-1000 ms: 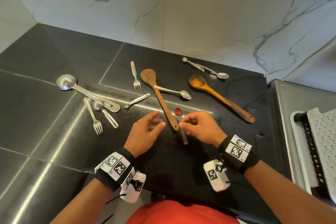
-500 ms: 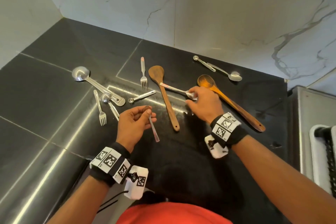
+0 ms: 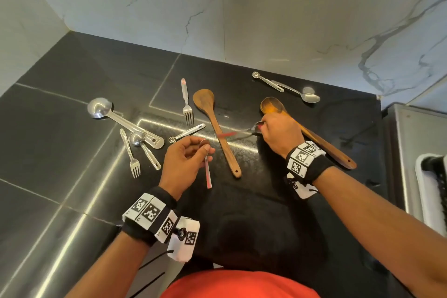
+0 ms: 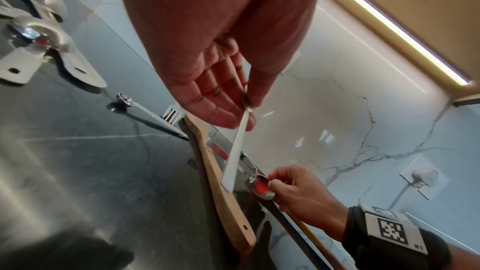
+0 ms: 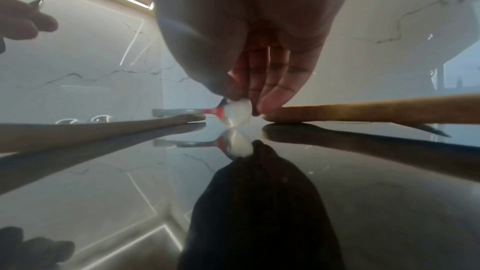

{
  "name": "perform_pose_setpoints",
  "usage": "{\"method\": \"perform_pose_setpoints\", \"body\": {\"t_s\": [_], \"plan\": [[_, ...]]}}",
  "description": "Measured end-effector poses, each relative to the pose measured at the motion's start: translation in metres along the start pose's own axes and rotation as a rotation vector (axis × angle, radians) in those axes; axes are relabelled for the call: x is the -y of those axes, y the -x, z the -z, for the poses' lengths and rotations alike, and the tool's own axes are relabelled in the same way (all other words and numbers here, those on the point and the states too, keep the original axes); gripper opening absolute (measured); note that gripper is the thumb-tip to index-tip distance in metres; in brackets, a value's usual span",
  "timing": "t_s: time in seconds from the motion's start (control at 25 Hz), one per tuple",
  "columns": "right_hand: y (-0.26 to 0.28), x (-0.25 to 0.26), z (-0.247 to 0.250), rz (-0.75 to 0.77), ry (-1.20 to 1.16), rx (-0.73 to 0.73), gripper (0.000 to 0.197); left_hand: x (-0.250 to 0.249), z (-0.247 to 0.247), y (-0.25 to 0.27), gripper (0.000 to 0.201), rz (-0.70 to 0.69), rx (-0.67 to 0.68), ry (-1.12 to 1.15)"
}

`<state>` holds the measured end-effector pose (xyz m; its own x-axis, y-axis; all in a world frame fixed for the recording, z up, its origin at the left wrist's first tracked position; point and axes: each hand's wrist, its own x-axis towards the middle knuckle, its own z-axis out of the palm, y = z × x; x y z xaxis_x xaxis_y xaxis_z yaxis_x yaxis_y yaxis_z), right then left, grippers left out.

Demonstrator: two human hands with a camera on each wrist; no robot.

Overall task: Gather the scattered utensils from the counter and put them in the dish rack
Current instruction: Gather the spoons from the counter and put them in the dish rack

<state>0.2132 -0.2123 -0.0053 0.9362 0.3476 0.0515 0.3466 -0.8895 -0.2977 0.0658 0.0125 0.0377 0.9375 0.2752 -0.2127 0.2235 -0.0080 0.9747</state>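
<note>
Head view: left hand (image 3: 185,162) pinches a small spoon (image 3: 207,172) at frame centre, handle dangling. Right hand (image 3: 278,135) nips a teaspoon (image 3: 251,129) by its bowl, right of centre. Such a shallow nip could slip, dropping it onto the wooden spatula (image 3: 215,126).

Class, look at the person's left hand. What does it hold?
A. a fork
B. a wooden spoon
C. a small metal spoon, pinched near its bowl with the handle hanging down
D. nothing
C: the left hand pinches a small metal spoon at the bowl end, handle hanging down; the left wrist view shows the same pinch.
</note>
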Motion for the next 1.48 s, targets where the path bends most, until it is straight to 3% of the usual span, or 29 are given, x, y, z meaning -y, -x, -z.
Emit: {"method": "perform_pose_setpoints", "body": {"t_s": [0.12,0.28,0.52,0.64,0.76,0.96,1.12,1.32,1.48], "plan": [[0.003,0.000,0.019,-0.060,-0.191,-0.049,0.016,-0.007,0.009,-0.006,0.013,-0.074,0.061,-0.071],[0.014,0.023,0.049,0.099,-0.468,-0.032,0.017,-0.016,0.023,-0.010,0.016,-0.160,0.107,-0.114],[0.023,0.090,0.058,0.248,-0.687,0.142,0.015,-0.019,0.024,-0.015,0.023,-0.165,0.159,0.012],[0.022,0.105,0.042,0.223,-0.756,0.188,0.015,-0.016,0.028,-0.016,0.027,-0.176,0.244,-0.052],[0.025,0.105,0.035,0.156,-0.840,0.226,0.016,-0.013,0.033,-0.020,0.035,-0.131,0.240,-0.082],[0.027,0.092,0.041,0.085,-0.953,0.336,0.020,-0.015,0.023,-0.032,0.018,-0.276,0.317,-0.400],[0.011,0.065,0.056,0.021,-0.835,0.329,0.016,-0.017,0.001,-0.041,0.010,-0.268,0.336,-0.389],[-0.036,-0.038,0.072,-0.339,-0.246,-0.014,0.024,-0.021,-0.015,-0.057,0.006,-0.222,0.300,-0.327],[-0.059,-0.118,0.065,-0.643,-0.102,0.123,0.042,-0.026,-0.023,-0.068,0.009,-0.155,0.263,-0.268]]}}
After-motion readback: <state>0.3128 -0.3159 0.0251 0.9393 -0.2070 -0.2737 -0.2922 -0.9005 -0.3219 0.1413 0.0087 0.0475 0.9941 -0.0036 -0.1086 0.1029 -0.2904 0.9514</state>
